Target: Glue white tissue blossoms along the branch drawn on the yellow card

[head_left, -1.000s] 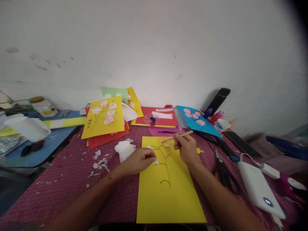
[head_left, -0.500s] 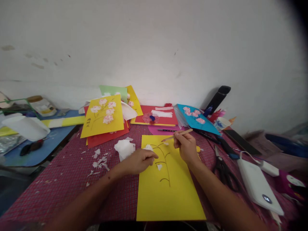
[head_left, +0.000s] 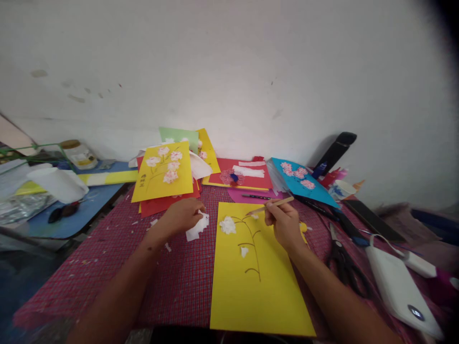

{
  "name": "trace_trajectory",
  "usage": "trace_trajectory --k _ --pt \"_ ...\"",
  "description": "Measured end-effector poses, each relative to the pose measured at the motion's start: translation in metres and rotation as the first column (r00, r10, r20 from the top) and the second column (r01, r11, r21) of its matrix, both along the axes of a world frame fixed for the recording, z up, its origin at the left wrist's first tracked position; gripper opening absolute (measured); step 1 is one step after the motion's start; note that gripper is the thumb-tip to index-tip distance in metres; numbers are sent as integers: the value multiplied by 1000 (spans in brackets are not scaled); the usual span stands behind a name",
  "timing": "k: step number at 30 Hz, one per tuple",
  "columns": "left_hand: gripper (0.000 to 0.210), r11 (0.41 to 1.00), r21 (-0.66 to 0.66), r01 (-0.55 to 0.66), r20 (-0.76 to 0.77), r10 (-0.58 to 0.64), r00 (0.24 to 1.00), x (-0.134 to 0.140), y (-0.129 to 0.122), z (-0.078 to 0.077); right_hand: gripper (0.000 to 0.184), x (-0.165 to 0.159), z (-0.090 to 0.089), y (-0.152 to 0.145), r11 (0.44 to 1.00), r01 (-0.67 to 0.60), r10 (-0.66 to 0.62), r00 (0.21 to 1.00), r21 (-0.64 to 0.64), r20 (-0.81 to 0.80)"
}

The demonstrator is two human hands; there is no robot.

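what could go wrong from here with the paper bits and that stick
The small white scrap on the yellow sheet may shift if brushed; I can't tell whether it is stuck down.

The wooden stick in the right hand points at the drawn lines, so a slip could mark them.

The scissors lie close to the right forearm and might get knocked.

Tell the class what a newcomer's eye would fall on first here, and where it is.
Probably the bright yellow sheet, front and centre, with brown branch lines and a white paper flower near its upper left corner. Next, the right hand holding a slim wooden stick over the sheet's upper right. Beyond, to the left, a yellow flower picture tops a paper pile.
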State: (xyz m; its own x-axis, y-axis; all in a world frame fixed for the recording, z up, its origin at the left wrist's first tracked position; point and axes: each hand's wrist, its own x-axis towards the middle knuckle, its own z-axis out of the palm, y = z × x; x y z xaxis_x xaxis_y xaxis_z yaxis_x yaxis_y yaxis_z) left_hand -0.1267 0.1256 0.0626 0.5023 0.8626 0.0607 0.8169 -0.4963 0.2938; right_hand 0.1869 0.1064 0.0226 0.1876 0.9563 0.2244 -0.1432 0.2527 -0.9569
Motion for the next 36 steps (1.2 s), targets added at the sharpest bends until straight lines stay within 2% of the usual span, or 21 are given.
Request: trace_trajectory --k 6,11,19,24,27,31,36 --pt "29 996 48 75 -146 -67 987 2 3 -12 13 1 -2 1 1000 -8 8 1000 5 -13" --pt "22 994 63 89 -218 -73 973 3 4 -11 13 1 -2 0 1000 -10 10 1000 9 -12" --pt "25 999 37 33 -66 -31 997 0 3 -4 13 1 -2 0 1000 -6 6 1000 1 -1" --pt "28 995 76 -70 6 70 998 -10 5 1 14 0 -2 0 1000 1 -1 1000 2 17" --pt "24 993 43 -111 16 110 994 -18 4 5 14 -1 -1 -1 1000 2 -2 1000 -2 30" --pt "30 997 -71 -37 3 37 999 -23 3 0 15 -1 -1 -1 1000 0 0 999 -6 49" --pt "43 995 -86 49 -66 -55 996 -14 1 -10 16 0 -3 0 1000 4 -3 999 -12 51"
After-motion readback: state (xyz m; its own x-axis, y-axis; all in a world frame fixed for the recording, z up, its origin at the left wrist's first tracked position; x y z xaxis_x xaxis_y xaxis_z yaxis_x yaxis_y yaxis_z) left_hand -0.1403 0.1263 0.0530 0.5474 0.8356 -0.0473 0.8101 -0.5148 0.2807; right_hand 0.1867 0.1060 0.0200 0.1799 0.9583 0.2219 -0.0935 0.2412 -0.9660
